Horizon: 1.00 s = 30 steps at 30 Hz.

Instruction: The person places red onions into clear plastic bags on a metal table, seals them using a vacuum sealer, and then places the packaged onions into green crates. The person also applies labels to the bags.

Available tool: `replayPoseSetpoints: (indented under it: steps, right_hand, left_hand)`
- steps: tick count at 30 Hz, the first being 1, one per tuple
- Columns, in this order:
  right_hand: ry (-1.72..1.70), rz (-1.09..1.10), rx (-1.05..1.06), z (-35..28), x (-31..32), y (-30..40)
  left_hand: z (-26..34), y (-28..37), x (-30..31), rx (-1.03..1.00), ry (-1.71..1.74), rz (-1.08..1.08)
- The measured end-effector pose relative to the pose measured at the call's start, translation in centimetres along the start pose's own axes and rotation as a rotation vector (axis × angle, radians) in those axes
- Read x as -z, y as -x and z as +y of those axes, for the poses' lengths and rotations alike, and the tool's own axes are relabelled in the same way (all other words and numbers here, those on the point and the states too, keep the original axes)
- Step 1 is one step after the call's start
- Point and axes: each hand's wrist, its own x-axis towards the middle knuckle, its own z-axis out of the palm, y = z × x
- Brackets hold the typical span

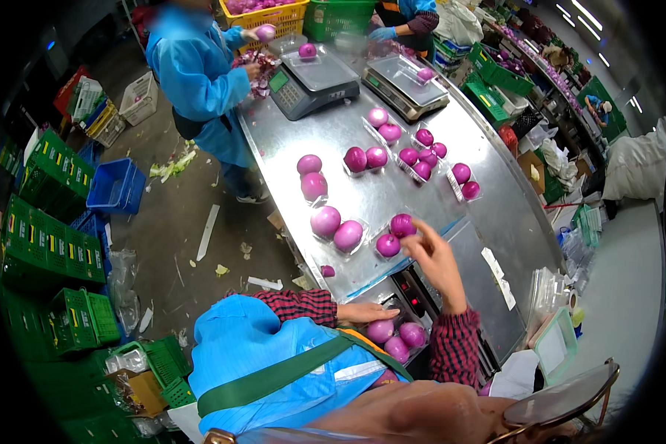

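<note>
My right hand (430, 255) reaches over the metal table (288, 133), its fingertips by a red onion (402, 225) in a clear plastic tray that also holds a second onion (388, 245). Whether the fingers touch it is not clear. Near my body, my left hand (366, 313) lies flat, palm down, just above several peeled red onions (398, 349) in clear packaging; whether it grips the packaging cannot be seen. To the left of my right hand, two larger onions (348, 236) sit in another clear tray. More trays with two or three onions stand farther up the table.
Two weighing scales (316, 77) (405, 86) stand at the table's far end. A person in blue (200, 83) works at the left edge holding an onion, another person (405, 22) beyond the scales. Green crates (50, 238) and a blue crate (116, 186) are at left; a plastic roll (544, 294) lies right.
</note>
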Motion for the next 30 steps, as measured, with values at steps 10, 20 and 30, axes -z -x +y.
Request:
replayPoseSetpoints:
  steps: [10,20,30]
  right_hand:
    - [-0.199,-0.067,-0.222,4.0,-3.9,7.8]
    - [0.127,-0.136,-0.098,-1.9,-3.2,3.9]
    - [-0.698,1.026,-0.082,9.8,-2.0,20.7]
  left_hand:
    - [-2.7,-1.8,2.6,-0.082,-0.134,0.063]
    - [-1.6,-0.2,0.8,-0.076,-0.142,0.026]
    - [1.9,2.3,-0.4,-0.177,0.013,0.011]
